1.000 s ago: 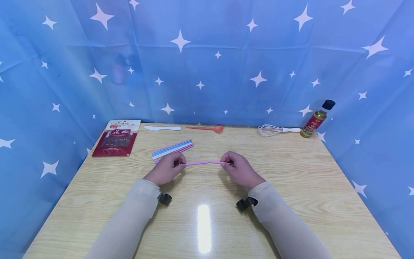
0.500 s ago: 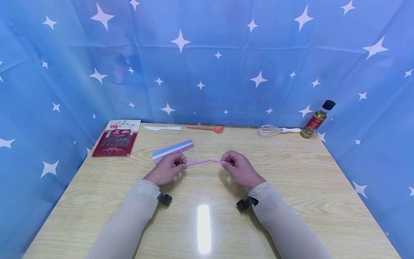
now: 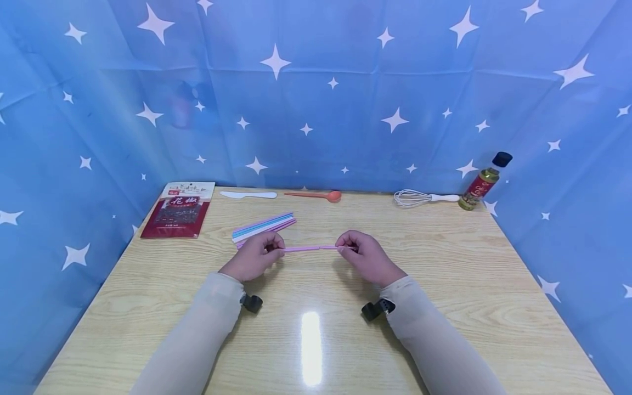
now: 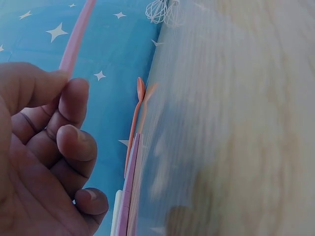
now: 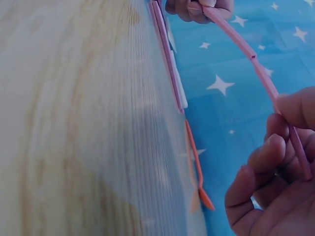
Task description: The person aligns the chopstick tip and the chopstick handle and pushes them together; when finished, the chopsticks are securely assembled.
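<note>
Thumb and fingertips of my left hand [image 3: 254, 257] pinch one end of a pink drinking straw [image 3: 302, 249] above the table. My right hand [image 3: 366, 258] pinches a second pink straw length [image 3: 328, 247], whose tail runs back across the palm in the right wrist view. Between the hands the two lengths meet end to end, with a small step and a slight bend at the joint [image 5: 253, 56]. Whether one end sits inside the other, I cannot tell. Partly behind my left hand lies a bundle of straws [image 3: 264, 226] in pink, blue and white.
Along the table's back edge lie a red seasoning packet [image 3: 176, 215], a white knife [image 3: 248, 195], an orange spoon [image 3: 333, 196] and a whisk [image 3: 412, 198]. An oil bottle [image 3: 479, 187] stands at the back right. Behind the table hangs a starry blue curtain [image 3: 316, 99].
Half a second ago the straws peaked upward at their joint; now they lie nearly in line. My right hand has shifted very slightly left, while the left hand stays almost still.
</note>
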A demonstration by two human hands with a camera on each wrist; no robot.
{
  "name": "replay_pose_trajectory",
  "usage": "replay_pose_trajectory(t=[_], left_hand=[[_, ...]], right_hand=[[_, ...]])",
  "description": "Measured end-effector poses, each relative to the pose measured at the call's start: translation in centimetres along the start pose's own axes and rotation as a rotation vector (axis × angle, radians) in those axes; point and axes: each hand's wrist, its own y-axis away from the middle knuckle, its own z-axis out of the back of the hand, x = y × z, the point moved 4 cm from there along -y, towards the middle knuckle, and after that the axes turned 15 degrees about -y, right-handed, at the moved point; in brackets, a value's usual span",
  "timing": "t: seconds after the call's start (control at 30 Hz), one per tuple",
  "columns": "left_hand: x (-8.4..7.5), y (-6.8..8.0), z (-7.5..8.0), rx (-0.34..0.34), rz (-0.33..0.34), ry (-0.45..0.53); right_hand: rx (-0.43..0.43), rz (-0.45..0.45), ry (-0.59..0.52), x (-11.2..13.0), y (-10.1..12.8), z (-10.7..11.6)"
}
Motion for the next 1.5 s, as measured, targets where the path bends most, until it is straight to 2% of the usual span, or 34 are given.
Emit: replay_pose_trajectory(t=[0.37,0.77,1.3,1.5], left_hand=[[-0.10,0.01,0.11,-0.044,0.006,0.042],[-0.49,0.05,0.21,-0.121,0.011,0.086],[-0.32,-0.14,-0.12,-0.101,0.035,0.065],[-0.17,-0.25,-0.07,-0.126,0.026,0.048]], right_hand=[[-0.003,0.026,-0.008,0.07,-0.04,-0.15],[-0.011,-0.007,-0.028,-0.01,0.09,-0.27],[-0.017,-0.007,-0.063,-0.27,-0.09,-0.50],[-0.047,-0.015,-0.040,-0.27,-0.08,-0.19]])
